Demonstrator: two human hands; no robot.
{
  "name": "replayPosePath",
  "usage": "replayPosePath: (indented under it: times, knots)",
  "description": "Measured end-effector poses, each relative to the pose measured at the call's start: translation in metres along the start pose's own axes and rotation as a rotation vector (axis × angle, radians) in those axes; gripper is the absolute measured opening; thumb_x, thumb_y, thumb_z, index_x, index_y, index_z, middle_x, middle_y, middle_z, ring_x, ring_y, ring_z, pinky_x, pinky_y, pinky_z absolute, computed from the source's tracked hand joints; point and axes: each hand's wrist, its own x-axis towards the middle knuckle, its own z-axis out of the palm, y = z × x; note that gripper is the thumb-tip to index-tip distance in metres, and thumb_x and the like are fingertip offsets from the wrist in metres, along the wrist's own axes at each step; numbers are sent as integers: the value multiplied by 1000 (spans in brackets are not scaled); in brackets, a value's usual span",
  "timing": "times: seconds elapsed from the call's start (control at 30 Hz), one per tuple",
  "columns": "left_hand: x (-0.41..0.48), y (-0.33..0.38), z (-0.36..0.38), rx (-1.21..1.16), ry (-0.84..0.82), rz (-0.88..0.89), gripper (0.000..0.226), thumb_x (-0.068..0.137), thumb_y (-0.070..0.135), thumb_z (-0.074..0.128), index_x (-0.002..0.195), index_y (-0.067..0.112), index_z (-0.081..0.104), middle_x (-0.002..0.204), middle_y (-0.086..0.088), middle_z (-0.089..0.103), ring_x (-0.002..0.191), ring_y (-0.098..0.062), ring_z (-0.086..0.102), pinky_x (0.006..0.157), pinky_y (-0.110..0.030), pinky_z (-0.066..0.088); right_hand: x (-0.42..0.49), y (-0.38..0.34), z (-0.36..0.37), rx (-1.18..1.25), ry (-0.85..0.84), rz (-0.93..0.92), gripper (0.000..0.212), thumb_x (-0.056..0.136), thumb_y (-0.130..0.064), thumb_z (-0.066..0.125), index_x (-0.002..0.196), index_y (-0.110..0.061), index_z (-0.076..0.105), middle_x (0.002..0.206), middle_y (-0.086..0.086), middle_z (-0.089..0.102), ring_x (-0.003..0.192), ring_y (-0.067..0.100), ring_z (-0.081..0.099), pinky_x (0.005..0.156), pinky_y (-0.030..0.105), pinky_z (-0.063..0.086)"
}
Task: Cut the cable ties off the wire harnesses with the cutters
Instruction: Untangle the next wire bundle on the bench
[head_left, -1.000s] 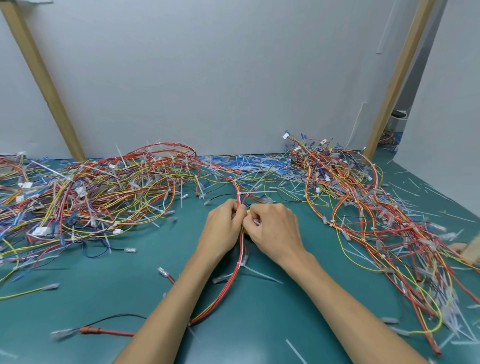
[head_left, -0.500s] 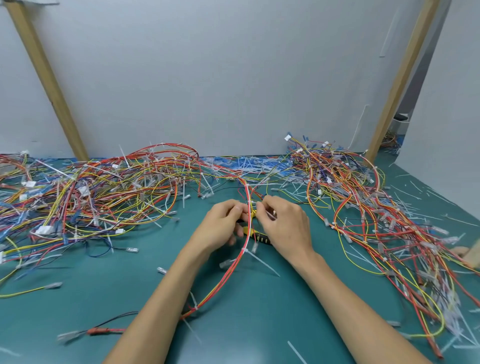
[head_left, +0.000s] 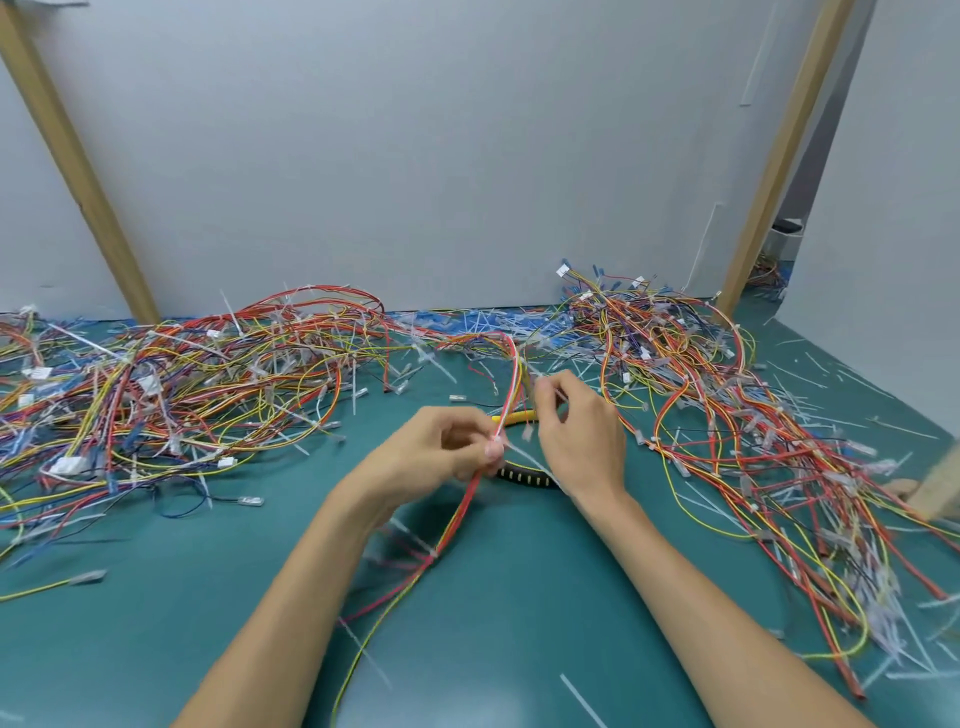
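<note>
Cutters lie between left hand and right hand; left pinches harness.

The cutters are lying half hidden behind the right hand, their head out of sight, while blur is smearing the fingertips of the left hand on the wire harness. Whatever the right hand is pinching is showing too small to tell. The right edge is cutting off a tan object.
</note>
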Motion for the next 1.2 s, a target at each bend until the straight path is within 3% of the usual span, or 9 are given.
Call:
replayPosePath:
  times: [0.17,0.3,0.37,0.5,0.63,0.73,0.9,1.07,1.2]
  knots:
    - [9,-9,5,14,291,42,3,93,8,66,94,8,69,78,-1,73,76,-17,67,79,-38,54,-3,-11,-2,145,36,-1,16,103,-41,44,102,-27,53,89,-14,57,79,10,56,67,33,37]
    - [9,-16,1,92,393,51,3,93,15,69,94,16,71,85,-1,78,80,-17,73,87,-38,57,-9,-17,-5,211,-124,-53,50,99,-56,28,77,-20,55,67,-5,56,68,15,54,63,39,40]
    - [9,-18,1,129,411,50,6,95,16,67,97,15,72,86,-3,77,80,-15,73,90,-39,57,-12,-19,-3,146,-250,-72,62,97,-62,28,70,-15,58,62,-1,56,65,18,54,64,40,43]
    - [12,-19,3,176,423,40,11,98,17,62,100,11,71,90,-5,76,87,-17,71,93,-43,55,-16,-18,5,72,-330,-159,40,100,-43,50,72,-16,57,61,-4,53,65,20,50,63,42,44]
    - [13,-19,7,214,455,44,18,100,26,58,92,14,67,86,-2,74,87,-20,69,88,-38,54,-15,-18,6,82,-375,-215,34,101,-35,51,73,-16,53,62,-4,51,66,22,49,64,45,47]
    - [13,-21,12,297,468,37,27,103,32,50,81,18,56,75,4,64,75,-17,57,72,-22,43,-17,-21,6,66,-325,-239,37,98,-34,54,66,-16,48,56,-3,45,59,18,43,57,39,40]
    - [18,-19,22,325,505,64,31,107,28,41,86,6,46,83,-8,59,77,-19,51,70,-33,37,-16,-31,7,30,-242,-230,46,90,-26,60,54,-20,32,47,0,35,55,22,36,54,34,28]
    - [21,-20,19,362,464,45,32,107,28,41,93,0,51,93,-11,65,88,-24,57,80,-36,41,-18,-33,5,-6,-234,-271,38,87,-22,60,56,-14,40,48,0,39,56,28,42,58,40,40]
    - [22,-22,20,374,489,51,32,107,27,42,84,6,48,80,-5,61,76,-16,54,68,-29,39,-19,-31,6,-6,-205,-311,38,91,-23,60,59,-16,40,50,-3,38,57,24,40,58,41,41]
